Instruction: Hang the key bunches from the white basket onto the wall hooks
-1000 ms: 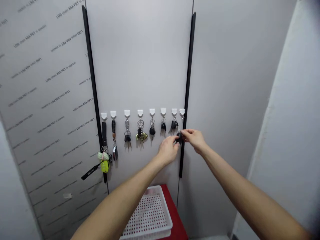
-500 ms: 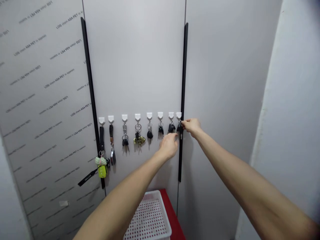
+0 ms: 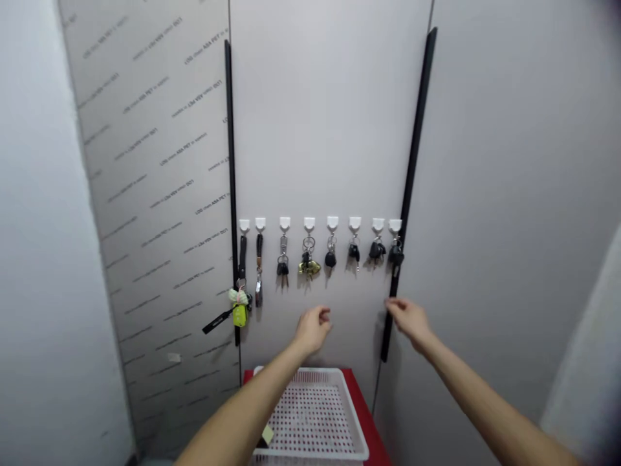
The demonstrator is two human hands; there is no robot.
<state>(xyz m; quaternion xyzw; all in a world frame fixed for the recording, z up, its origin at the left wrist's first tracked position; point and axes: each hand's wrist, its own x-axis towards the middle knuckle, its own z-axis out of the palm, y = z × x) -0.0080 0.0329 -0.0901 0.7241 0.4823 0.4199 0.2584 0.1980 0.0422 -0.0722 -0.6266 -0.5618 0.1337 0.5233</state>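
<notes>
A row of white hooks (image 3: pixel 332 223) runs across the grey cabinet door, each carrying keys. The rightmost black key (image 3: pixel 396 255) hangs on the last hook beside the black door handle (image 3: pixel 410 188). At the left end dangles a bunch with a yellow-green fob (image 3: pixel 239 314). My left hand (image 3: pixel 313 329) hovers below the keys, fingers loosely curled, holding nothing. My right hand (image 3: pixel 408 318) is lowered under the rightmost key, fingers loose and empty, close to the handle's lower end.
A white perforated basket (image 3: pixel 356 432) sits on a red surface (image 3: pixel 371 421) below my hands. The left panel (image 3: pixel 155 188) is covered in printed protective film. White walls close in on both sides.
My right hand let go of the black key, which now hangs on the last hook. Both hands dropped away from the hooks. The view shifted, so the hooks sit further right.
</notes>
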